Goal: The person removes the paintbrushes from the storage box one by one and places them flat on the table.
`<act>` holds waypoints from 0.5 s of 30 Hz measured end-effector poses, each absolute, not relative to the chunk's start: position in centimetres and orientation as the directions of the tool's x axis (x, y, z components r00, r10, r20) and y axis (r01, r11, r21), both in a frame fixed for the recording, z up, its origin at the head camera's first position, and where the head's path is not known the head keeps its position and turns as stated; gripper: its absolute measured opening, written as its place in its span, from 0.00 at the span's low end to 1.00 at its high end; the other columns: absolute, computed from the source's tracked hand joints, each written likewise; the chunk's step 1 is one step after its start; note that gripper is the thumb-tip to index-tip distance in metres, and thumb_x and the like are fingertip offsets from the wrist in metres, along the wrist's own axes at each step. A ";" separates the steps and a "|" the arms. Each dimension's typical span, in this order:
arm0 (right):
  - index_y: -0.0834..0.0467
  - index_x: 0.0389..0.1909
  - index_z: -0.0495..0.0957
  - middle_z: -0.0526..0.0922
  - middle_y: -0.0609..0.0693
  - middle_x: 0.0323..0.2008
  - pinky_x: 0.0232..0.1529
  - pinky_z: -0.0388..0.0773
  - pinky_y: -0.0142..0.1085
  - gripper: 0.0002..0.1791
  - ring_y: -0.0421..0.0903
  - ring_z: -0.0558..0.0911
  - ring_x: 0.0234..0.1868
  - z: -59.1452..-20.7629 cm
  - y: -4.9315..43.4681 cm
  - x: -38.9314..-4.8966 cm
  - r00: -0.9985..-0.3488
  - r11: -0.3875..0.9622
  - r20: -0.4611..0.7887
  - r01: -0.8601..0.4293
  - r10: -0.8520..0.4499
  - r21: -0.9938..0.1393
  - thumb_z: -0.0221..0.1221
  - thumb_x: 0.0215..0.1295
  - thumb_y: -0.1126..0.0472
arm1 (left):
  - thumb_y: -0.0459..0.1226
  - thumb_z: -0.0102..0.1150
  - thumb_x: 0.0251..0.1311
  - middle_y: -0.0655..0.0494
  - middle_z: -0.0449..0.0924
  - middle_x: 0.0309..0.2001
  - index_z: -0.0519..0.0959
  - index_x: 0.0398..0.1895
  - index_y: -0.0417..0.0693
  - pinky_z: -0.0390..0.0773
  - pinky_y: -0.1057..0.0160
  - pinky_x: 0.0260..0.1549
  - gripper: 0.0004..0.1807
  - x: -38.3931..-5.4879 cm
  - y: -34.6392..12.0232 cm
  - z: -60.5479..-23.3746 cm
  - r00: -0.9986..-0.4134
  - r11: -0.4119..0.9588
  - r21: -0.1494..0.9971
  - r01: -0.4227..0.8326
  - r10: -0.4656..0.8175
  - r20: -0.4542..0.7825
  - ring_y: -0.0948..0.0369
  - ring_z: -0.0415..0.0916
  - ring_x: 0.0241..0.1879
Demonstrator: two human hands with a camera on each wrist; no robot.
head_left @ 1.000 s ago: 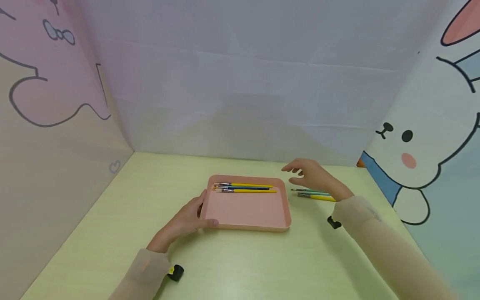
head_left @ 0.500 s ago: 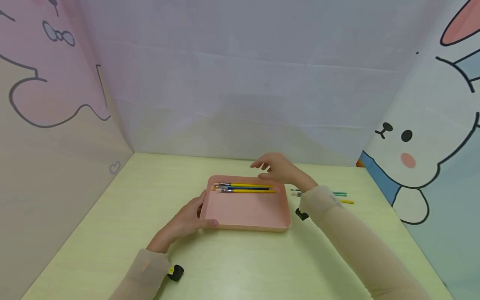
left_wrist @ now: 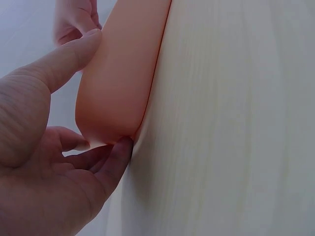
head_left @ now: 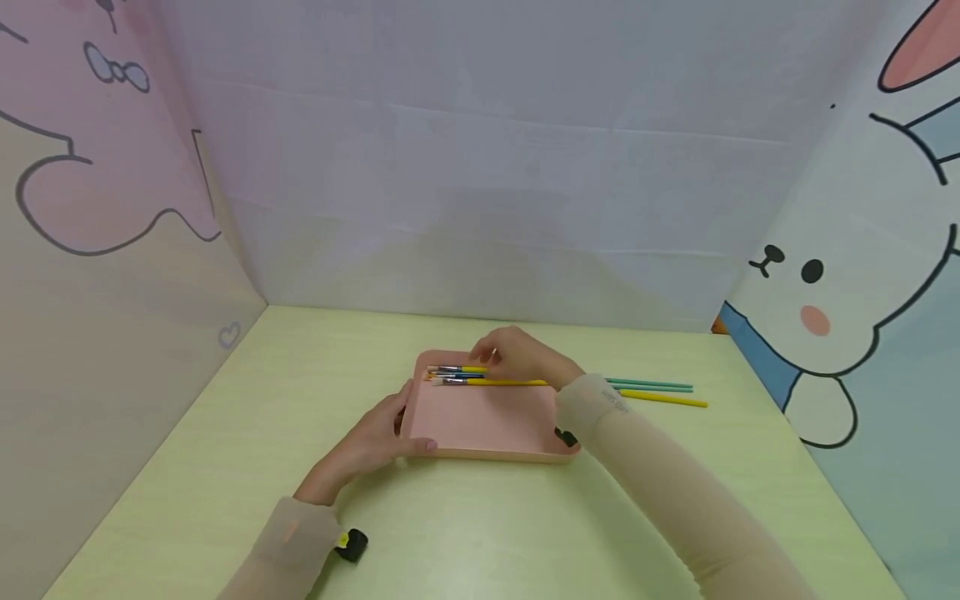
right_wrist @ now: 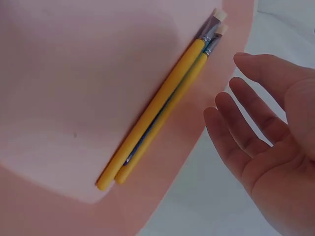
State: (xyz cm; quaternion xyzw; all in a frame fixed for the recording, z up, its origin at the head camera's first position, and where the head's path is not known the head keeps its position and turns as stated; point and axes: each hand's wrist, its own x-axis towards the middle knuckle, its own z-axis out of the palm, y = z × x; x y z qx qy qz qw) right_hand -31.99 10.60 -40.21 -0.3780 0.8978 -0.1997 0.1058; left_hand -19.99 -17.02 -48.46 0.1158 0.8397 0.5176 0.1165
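Observation:
My left hand (head_left: 375, 433) grips the near left corner of a pink rectangular tray (head_left: 487, 421), its thumb (left_wrist: 74, 56) along the front side and its fingers bent against the end wall. Inside the tray, by the far side, several paintbrushes lie side by side: two with yellow handles (right_wrist: 152, 118) and a blue one between them, bristles to the left. Over the tray's far side hovers my right hand (head_left: 517, 354), overlapping the brushes in the head view. The right wrist view shows its fingers (right_wrist: 229, 132) relaxed and holding nothing, just beside the brushes.
To the right of the tray, two green-handled brushes (head_left: 660, 385) and a thicker yellow-handled brush (head_left: 667, 400) lie on the pale wooden table (head_left: 450, 525), partly behind the right sleeve (head_left: 652, 475). Printed fabric walls (head_left: 487, 167) enclose the table at the back and sides.
My right hand has moved left from above the loose brushes to above the tray's brushes and has come lower. My left hand and the tray have stayed in place.

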 end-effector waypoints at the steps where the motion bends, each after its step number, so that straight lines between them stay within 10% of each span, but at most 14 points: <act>1: 0.57 0.58 0.87 0.87 0.52 0.53 0.55 0.81 0.42 0.18 0.51 0.83 0.51 -40.4 10.3 -32.0 -0.696 0.641 -0.053 -0.626 -0.716 -0.445 0.65 0.69 0.70 | 0.48 0.81 0.57 0.46 0.66 0.75 0.48 0.88 0.54 0.68 0.43 0.69 0.63 -20.0 -17.0 -48.5 -0.947 0.442 0.895 0.069 0.311 -0.080 0.51 0.72 0.66; 15: 0.58 0.52 0.89 0.88 0.53 0.47 0.52 0.79 0.42 0.14 0.49 0.80 0.46 -42.2 8.3 -32.3 -0.687 0.667 -0.116 -0.629 -0.718 -0.399 0.64 0.69 0.73 | 0.48 0.79 0.61 0.43 0.65 0.75 0.45 0.88 0.50 0.66 0.41 0.69 0.62 -19.8 -17.3 -48.4 -0.939 0.432 0.895 0.113 0.341 -0.045 0.49 0.71 0.69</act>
